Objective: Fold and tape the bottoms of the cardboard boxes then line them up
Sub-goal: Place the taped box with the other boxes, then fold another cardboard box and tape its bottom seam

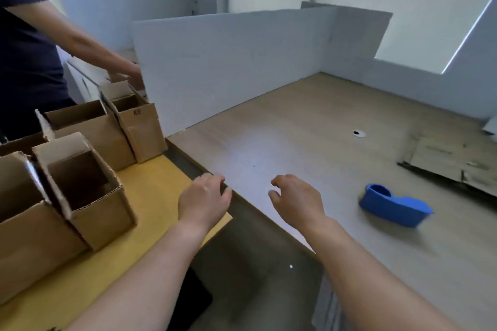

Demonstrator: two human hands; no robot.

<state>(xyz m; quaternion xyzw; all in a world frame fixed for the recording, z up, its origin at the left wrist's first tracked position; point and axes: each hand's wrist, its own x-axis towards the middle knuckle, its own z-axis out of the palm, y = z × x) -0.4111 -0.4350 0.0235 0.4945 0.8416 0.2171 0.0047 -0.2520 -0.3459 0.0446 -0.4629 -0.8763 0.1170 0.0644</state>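
Note:
Several open-topped cardboard boxes stand in a row on the yellow table [150, 188] at the left; the nearest upright one [88, 191] is right of a larger box [24, 223]. My left hand [204, 200] hovers with loosely curled fingers over the gap between the tables, holding nothing. My right hand [297, 200] hangs relaxed above the wood-grain table [309, 142], holding nothing. A blue tape dispenser [392, 205] lies on that table, right of my right hand. A stack of flattened cardboard [451, 162] lies at the far right.
Another person in a dark shirt [24, 43] stands at the left, one hand on the farthest box [139, 121]. A white partition board [228, 67] stands along the back of the wood table. A round cable hole [359, 133] is in the tabletop.

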